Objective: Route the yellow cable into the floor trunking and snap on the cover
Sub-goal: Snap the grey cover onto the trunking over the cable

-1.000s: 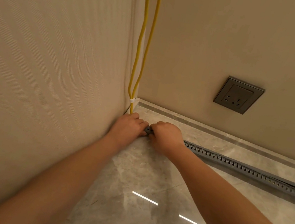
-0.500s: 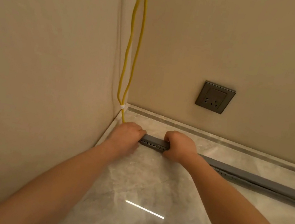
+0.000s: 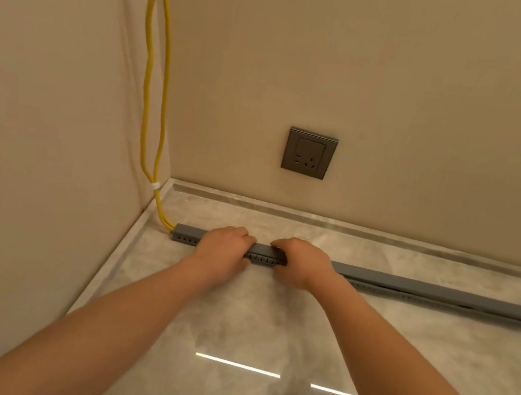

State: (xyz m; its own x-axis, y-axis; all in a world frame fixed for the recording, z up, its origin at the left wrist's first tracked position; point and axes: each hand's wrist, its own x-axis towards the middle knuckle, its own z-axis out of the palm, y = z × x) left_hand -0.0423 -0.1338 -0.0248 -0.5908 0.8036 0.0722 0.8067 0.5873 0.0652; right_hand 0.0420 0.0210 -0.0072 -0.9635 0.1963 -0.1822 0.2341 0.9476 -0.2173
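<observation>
A doubled yellow cable (image 3: 154, 81) runs down the wall corner, held by white ties, and enters the left end of the grey floor trunking (image 3: 427, 289). The trunking lies along the floor from the corner to the right edge of view. A grey cover (image 3: 262, 250) sits on top of it; the slotted side shows below. My left hand (image 3: 223, 253) and my right hand (image 3: 301, 263) are side by side, both curled over the cover and pressing on it, a short way right of the trunking's left end. The cable inside the trunking is hidden.
A grey wall socket (image 3: 308, 153) sits on the back wall above the trunking. The left wall (image 3: 39, 123) stands close beside my left arm. The marble floor (image 3: 245, 334) is glossy, with a skirting strip along the back wall.
Both hands have slid to the right along the trunking, away from the corner. The cover's left end now shows uncovered by my left hand. The view has tilted up.
</observation>
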